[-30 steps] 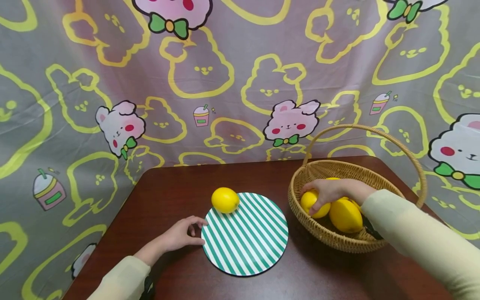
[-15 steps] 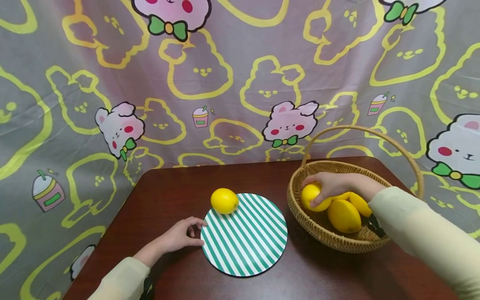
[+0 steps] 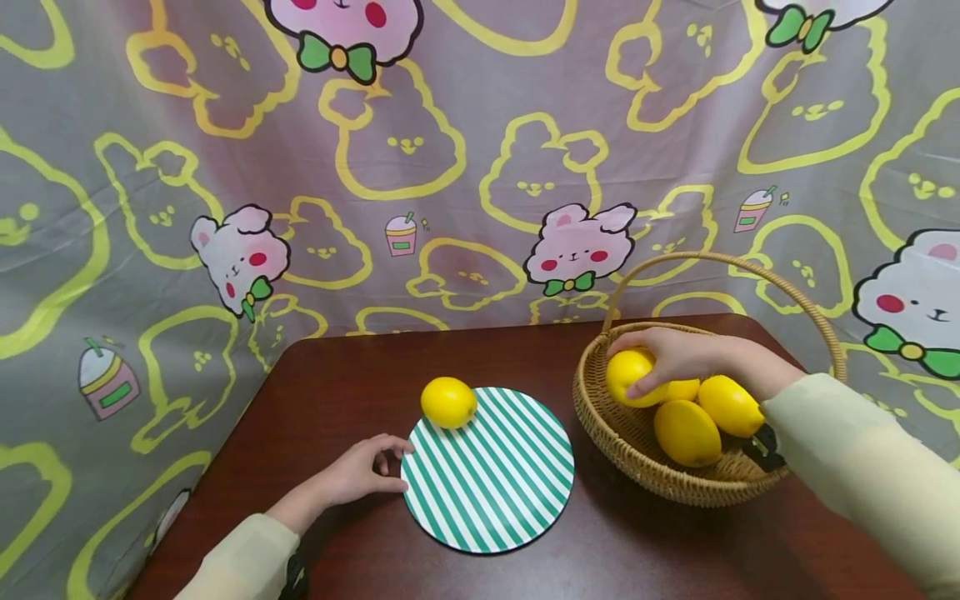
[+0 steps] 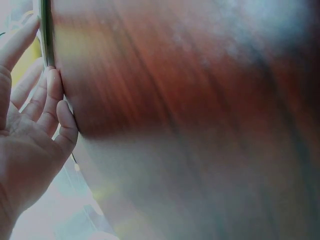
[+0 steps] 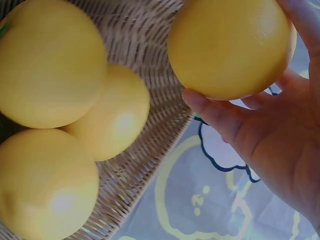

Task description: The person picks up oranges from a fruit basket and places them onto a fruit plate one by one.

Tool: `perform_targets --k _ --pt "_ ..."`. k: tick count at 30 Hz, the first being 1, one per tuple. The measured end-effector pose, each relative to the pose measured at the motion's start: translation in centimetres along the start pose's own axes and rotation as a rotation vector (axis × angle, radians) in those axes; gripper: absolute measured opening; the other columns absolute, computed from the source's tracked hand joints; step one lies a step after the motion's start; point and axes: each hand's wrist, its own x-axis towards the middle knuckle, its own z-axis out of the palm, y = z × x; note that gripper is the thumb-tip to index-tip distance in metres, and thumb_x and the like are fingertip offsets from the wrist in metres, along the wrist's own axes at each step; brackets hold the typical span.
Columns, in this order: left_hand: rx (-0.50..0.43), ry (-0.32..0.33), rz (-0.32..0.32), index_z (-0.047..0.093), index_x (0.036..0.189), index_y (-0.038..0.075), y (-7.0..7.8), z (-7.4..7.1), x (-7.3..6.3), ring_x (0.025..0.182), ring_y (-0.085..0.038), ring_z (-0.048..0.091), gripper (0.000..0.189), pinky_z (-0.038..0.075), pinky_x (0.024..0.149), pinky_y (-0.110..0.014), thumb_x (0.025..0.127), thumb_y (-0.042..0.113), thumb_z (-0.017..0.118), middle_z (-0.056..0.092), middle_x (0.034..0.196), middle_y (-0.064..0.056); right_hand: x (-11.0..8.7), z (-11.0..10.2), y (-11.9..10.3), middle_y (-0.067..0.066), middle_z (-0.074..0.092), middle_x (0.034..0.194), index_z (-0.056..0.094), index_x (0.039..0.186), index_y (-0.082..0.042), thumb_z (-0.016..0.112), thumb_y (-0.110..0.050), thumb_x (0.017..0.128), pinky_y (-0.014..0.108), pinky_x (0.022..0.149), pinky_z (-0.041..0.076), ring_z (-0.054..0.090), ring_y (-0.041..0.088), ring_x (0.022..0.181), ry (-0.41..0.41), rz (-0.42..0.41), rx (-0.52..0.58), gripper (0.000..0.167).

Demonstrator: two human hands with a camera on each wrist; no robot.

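Note:
My right hand [image 3: 671, 358] grips a yellow lemon [image 3: 628, 375] inside the wicker basket [image 3: 622, 450], thumb on the near side. In the right wrist view that lemon [image 5: 230, 45] sits between the thumb and fingers, apart from the other lemons [image 5: 45, 185]. Beside the round green-and-white striped mat [image 3: 495, 475], my left hand [image 3: 356, 471] rests on the table with thumb and fingertips at the mat's left edge. Another lemon [image 3: 448, 402] lies on the mat's upper left edge. The left wrist view shows the left hand [image 4: 35, 115] with fingers lightly bent near the mat's rim [image 4: 46, 35].
Three lemons [image 3: 687, 433] lie in the basket under and beside the right forearm. The basket's tall handle [image 3: 795, 292] arches over its back and right side. A dark wooden table [image 3: 360, 367] meets a patterned cloth backdrop [image 3: 465, 167] behind.
My right hand has lifted the gripped lemon slightly up and to the right within the basket, uncovering more of the other lemons. The left hand has stayed at the mat's edge.

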Motion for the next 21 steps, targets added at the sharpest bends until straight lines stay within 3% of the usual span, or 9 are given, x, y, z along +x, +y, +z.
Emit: perform_targets --k 8,21 --pt "0.023 0.007 -0.023 0.062 0.121 0.012 -0.2 0.1 0.1 0.082 -0.018 0.05 0.049 0.043 0.07 -0.027 0.079 0.028 0.082 0.053 0.101 0.0 -0.4 -0.7 -0.7 0.01 0.055 0.126 0.053 0.133 -0.007 0.08 -0.039 0.078 0.041 0.083 0.042 0.051 0.024 0.098 0.05 -0.002 0.007 0.069" --pt "0.013 0.0 -0.027 0.062 0.122 0.012 -0.2 -0.2 0.2 0.082 -0.017 0.051 0.05 0.044 0.07 -0.027 0.079 0.029 0.082 0.053 0.102 -0.001 -0.2 -0.8 -2.3 0.004 0.056 0.123 0.053 0.133 -0.014 0.081 -0.037 0.078 0.042 0.084 0.043 0.052 0.024 0.098 0.059 -0.041 0.052 0.066"
